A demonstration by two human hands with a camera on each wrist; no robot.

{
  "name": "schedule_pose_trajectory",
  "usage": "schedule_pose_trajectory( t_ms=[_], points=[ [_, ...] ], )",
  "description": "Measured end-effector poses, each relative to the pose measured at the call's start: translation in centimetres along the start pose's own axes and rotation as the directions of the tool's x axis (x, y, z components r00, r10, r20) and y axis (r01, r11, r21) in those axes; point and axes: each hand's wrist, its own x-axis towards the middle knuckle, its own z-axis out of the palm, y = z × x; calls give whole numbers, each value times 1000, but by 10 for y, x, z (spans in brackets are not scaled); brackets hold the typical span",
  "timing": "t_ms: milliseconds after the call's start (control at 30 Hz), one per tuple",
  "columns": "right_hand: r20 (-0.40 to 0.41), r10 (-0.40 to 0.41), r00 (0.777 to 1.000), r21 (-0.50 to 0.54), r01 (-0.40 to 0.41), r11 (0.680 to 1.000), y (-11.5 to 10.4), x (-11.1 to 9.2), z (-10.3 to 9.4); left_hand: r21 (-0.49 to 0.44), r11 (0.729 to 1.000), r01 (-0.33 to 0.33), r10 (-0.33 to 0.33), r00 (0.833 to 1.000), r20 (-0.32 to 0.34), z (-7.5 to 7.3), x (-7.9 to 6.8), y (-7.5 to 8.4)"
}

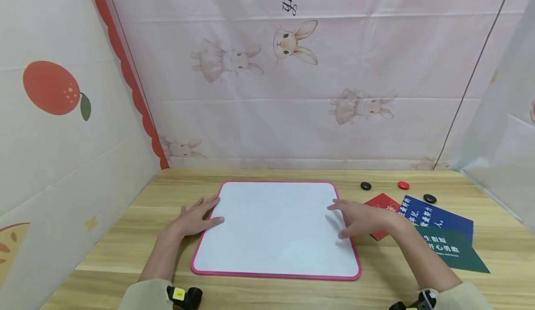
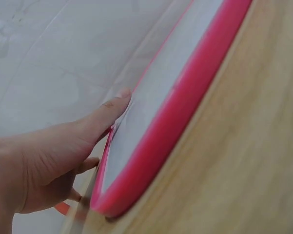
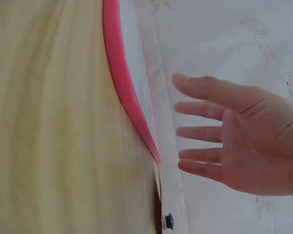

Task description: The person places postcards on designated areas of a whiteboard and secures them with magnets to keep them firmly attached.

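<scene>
A white board (image 1: pixel 271 235) with a pink rim lies flat on the wooden table. At its left edge is my left hand (image 1: pixel 195 218), thumb extended over the white surface and fingers spread along the rim. In the left wrist view, that thumb (image 2: pixel 114 106) reaches over the edge of the board, while the other fingers are partly hidden behind the rim. My right hand (image 1: pixel 363 218) hovers over the right edge. The right wrist view shows this hand (image 3: pixel 248 141) with straight, separated fingers, apart from the pink rim (image 3: pixel 118 63) and holding nothing.
Right of the board lie overlapping red (image 1: pixel 382 202), blue (image 1: pixel 453 219) and green (image 1: pixel 459 249) cards with white writing. Behind them are a black disc (image 1: pixel 365 186), a red disc (image 1: pixel 403 185) and another black disc (image 1: pixel 429 198). Printed cloth (image 1: pixel 251 129) walls in the table.
</scene>
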Motion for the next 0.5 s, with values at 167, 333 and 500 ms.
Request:
schedule_pose_trajectory(
  t_ms=[167, 333, 500],
  points=[
    [-27, -11, 1000, 30, 11, 999, 0, -6, -8, 1, 1000, 3, -3, 1000, 9, -1, -1, 3],
    [-55, -20, 998, 22, 21, 1000, 3, -8, -14, -4, 1000, 17, -17, 1000, 19, -2, 0, 4],
    [-66, -29, 997, 6, 30, 1000, 4, -8, -18, -8, 1000, 25, -25, 999, 25, -2, -1, 5]
  ],
)
